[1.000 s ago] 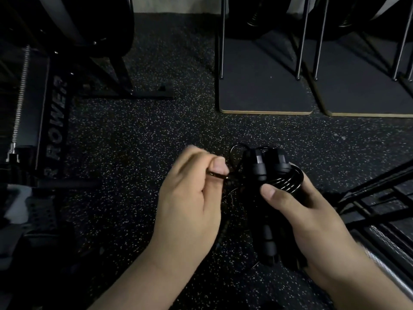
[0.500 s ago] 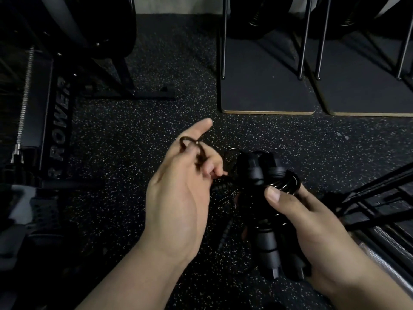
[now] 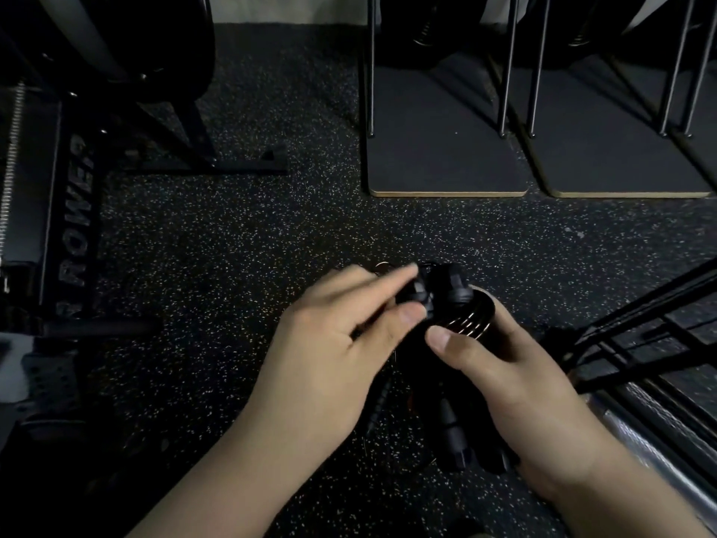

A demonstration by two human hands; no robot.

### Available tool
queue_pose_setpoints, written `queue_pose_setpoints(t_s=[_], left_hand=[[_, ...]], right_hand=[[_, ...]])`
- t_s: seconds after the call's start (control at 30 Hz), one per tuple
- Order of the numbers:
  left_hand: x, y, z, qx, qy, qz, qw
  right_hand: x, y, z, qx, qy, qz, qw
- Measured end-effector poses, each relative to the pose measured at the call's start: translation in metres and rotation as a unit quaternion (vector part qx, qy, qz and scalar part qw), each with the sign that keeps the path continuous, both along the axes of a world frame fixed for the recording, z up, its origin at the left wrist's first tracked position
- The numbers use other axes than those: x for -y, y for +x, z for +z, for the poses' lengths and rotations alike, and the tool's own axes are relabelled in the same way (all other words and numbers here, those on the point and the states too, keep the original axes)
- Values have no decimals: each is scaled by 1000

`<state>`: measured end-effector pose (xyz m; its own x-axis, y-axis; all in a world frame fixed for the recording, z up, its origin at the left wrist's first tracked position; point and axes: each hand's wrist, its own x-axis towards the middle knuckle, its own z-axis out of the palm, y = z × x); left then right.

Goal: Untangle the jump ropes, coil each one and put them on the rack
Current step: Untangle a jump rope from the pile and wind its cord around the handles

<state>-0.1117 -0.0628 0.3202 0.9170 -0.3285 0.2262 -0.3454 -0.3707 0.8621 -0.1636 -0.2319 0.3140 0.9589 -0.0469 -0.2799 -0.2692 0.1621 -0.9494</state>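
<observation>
low in the middle of the frame, the right hand (image 3: 508, 382) has its fingers wrapped round the coiled jump rope (image 3: 465, 324), thumb pressed on the glinting loops, the black handles (image 3: 458, 448) hanging below over the speckled floor (image 3: 271, 246). the left hand (image 3: 329, 351) pinches at the bundle's top with forefinger and thumb, apparently tucking an end in; it is too blurred to say what it pinches. i'd say keep the right thumb firm so the loops don't spring, and draw the end snug before letting go. the dark rack frame (image 3: 640, 335) waits at the right edge.
</observation>
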Motion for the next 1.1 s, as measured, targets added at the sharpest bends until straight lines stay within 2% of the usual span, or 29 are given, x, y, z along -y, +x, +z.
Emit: queue_pose_setpoints(t_s=[0.03, 0.1, 0.27, 0.37, 0.43, 0.53, 0.67, 0.77, 0.9, 1.0, 1.1], left_hand=[[2, 0, -3, 42, 52, -5, 998], [3, 1, -10, 74, 90, -14, 993], [0, 2, -12, 70, 95, -75, 990], [1, 2, -14, 99, 104, -68, 987], [1, 2, -15, 84, 92, -55, 991], [2, -1, -14, 54, 55, -38, 996], [3, -4, -7, 58, 32, -43, 997], [2, -1, -8, 101, 78, -57, 990], [-2, 3, -16, 161, 146, -55, 975], [1, 1, -20, 181, 206, -46, 961], [3, 1, -21, 196, 252, -36, 947]], right_hand=[[0, 0, 1, 7, -20, 9, 1000], [-1, 0, 3, 14, -49, 27, 998], [4, -3, 6, 18, -76, 44, 996], [6, 1, 11, -8, -65, 71, 995], [5, 3, 6, -7, -3, 80, 997], [17, 10, -10, -7, 89, -6, 996], [27, 8, -25, 27, -8, 24, 999], [16, 12, -14, -26, -41, -7, 999], [5, -6, 6, -21, -36, 27, 999], [0, 1, 4, -41, -87, -57, 994], [-3, 2, 2, -51, -76, -116, 989]])
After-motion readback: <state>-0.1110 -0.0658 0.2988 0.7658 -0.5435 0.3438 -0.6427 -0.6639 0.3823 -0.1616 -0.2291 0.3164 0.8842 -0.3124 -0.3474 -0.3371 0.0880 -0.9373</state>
